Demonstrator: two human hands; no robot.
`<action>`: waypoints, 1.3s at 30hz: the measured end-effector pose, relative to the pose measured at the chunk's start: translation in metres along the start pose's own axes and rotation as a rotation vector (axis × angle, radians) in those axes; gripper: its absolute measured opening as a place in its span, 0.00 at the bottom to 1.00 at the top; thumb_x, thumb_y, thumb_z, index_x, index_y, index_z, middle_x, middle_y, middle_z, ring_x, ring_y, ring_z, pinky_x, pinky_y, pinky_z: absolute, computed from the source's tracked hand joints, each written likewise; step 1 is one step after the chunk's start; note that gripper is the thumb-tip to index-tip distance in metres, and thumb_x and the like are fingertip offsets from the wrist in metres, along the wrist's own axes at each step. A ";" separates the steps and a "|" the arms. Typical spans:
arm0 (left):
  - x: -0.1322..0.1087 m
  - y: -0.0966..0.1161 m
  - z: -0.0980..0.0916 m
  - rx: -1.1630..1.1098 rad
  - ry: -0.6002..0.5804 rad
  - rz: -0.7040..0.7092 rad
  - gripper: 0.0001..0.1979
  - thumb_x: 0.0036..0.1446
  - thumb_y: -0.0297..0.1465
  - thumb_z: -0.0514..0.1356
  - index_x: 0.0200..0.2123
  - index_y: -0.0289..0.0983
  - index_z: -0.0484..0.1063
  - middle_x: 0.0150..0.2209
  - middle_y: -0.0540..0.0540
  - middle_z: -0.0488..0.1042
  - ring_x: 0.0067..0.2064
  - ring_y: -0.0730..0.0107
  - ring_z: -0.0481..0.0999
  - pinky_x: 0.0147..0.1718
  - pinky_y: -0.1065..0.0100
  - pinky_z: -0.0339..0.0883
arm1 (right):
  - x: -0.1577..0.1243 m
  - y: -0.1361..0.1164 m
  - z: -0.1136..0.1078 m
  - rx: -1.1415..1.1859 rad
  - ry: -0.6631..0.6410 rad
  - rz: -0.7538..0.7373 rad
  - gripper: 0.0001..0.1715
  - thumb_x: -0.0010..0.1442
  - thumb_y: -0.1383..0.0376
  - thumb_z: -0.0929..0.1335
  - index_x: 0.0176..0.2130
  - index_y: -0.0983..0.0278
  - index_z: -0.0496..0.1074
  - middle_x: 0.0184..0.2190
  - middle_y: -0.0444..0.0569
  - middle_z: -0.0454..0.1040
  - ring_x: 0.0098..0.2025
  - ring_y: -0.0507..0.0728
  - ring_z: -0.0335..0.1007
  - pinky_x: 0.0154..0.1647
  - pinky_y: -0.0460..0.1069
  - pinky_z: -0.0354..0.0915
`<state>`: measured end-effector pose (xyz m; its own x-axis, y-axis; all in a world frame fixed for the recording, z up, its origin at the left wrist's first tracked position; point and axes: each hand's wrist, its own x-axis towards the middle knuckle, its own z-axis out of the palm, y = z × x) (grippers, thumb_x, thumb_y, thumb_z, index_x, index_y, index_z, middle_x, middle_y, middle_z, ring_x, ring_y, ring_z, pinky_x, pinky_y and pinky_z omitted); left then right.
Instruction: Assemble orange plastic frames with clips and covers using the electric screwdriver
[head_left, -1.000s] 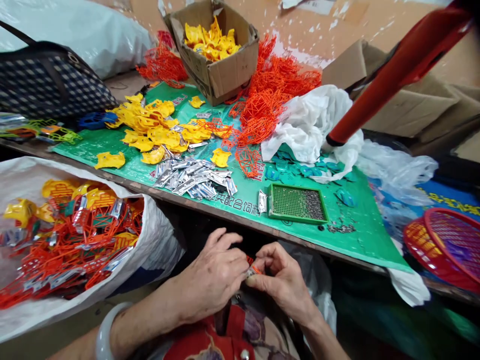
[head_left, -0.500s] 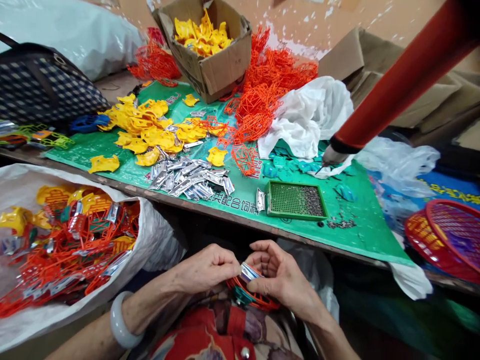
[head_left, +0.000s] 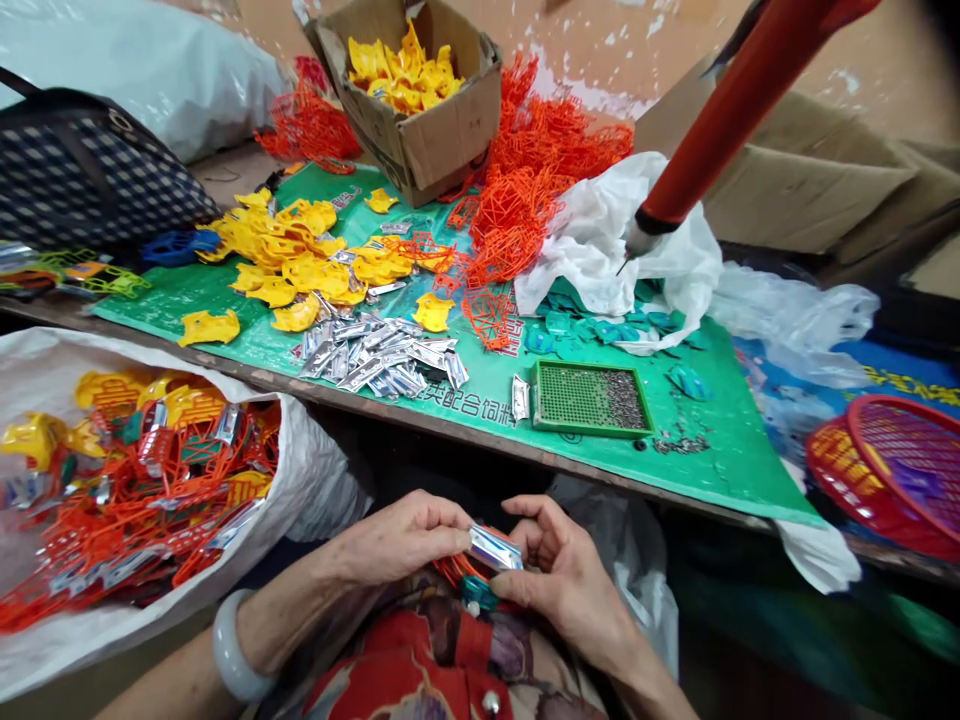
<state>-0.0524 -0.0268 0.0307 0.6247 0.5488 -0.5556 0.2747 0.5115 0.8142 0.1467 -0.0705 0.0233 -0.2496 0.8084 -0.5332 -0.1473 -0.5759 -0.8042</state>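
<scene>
In my lap, between my hands, is an orange plastic frame (head_left: 450, 572) with a green plastic piece (head_left: 478, 594) at its near side. A shiny silver strip-shaped part (head_left: 495, 549) lies across its top. My left hand (head_left: 412, 532) is closed, thumb and forefinger pinching the left end of the silver part. My right hand (head_left: 559, 560) grips the other end, thumb in front and fingers curled behind. The frame's far side is hidden by the hands. Over the table hangs a red power screwdriver (head_left: 720, 120) with a thin bit, touched by neither hand.
On the green-covered table (head_left: 720, 450) lie silver parts (head_left: 382, 355), yellow shells (head_left: 315, 260), orange frames (head_left: 517, 210) and a green screw tray (head_left: 551, 400). Behind stands a cardboard box (head_left: 450, 130). A white sack (head_left: 315, 480) of assembled pieces is at left; red baskets (head_left: 847, 480) at right.
The hanging screwdriver has swung up and leftward. The silver part and frame have turned in my hands, so more of the silver face and green piece shows.
</scene>
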 end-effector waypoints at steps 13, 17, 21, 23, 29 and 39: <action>-0.005 0.016 -0.004 0.427 -0.009 0.265 0.10 0.57 0.28 0.57 0.30 0.33 0.79 0.29 0.50 0.70 0.31 0.73 0.68 0.30 0.73 0.59 | 0.000 0.005 -0.008 -0.145 0.014 -0.216 0.26 0.45 0.65 0.77 0.44 0.62 0.70 0.23 0.38 0.71 0.25 0.49 0.63 0.27 0.45 0.58; -0.006 0.011 0.005 0.526 0.100 0.361 0.14 0.62 0.28 0.53 0.28 0.34 0.77 0.26 0.51 0.66 0.29 0.74 0.66 0.30 0.73 0.58 | 0.003 0.007 -0.013 -0.207 0.044 -0.291 0.23 0.47 0.63 0.76 0.44 0.61 0.71 0.24 0.39 0.72 0.26 0.51 0.64 0.28 0.46 0.59; -0.005 0.008 0.008 0.498 0.153 0.379 0.16 0.62 0.28 0.52 0.26 0.34 0.76 0.23 0.52 0.63 0.29 0.73 0.65 0.29 0.73 0.57 | 0.006 0.007 -0.014 -0.218 0.058 -0.276 0.24 0.46 0.65 0.76 0.44 0.61 0.72 0.25 0.39 0.72 0.27 0.51 0.65 0.29 0.46 0.59; -0.004 0.008 0.007 0.429 0.170 0.330 0.16 0.61 0.28 0.52 0.24 0.34 0.75 0.23 0.53 0.62 0.27 0.74 0.64 0.27 0.73 0.55 | 0.007 0.006 -0.012 -0.194 0.052 -0.256 0.24 0.46 0.66 0.76 0.44 0.61 0.72 0.24 0.39 0.71 0.27 0.50 0.64 0.29 0.46 0.59; -0.002 0.014 0.004 0.208 0.171 0.187 0.15 0.58 0.33 0.55 0.24 0.33 0.73 0.25 0.52 0.62 0.26 0.75 0.61 0.25 0.72 0.51 | 0.010 -0.005 -0.005 -0.088 0.066 -0.201 0.25 0.42 0.66 0.77 0.42 0.63 0.72 0.23 0.38 0.69 0.26 0.50 0.62 0.29 0.46 0.57; 0.015 0.022 -0.007 -0.138 0.173 0.162 0.22 0.54 0.49 0.60 0.25 0.34 0.70 0.24 0.52 0.62 0.26 0.73 0.59 0.25 0.71 0.53 | 0.023 -0.038 -0.007 -0.352 0.111 -0.258 0.27 0.41 0.70 0.77 0.44 0.59 0.75 0.27 0.40 0.73 0.31 0.53 0.68 0.33 0.47 0.63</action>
<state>-0.0418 -0.0028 0.0394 0.5152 0.7293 -0.4502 0.0721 0.4865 0.8707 0.1530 -0.0291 0.0395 -0.1406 0.9392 -0.3132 0.1486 -0.2927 -0.9446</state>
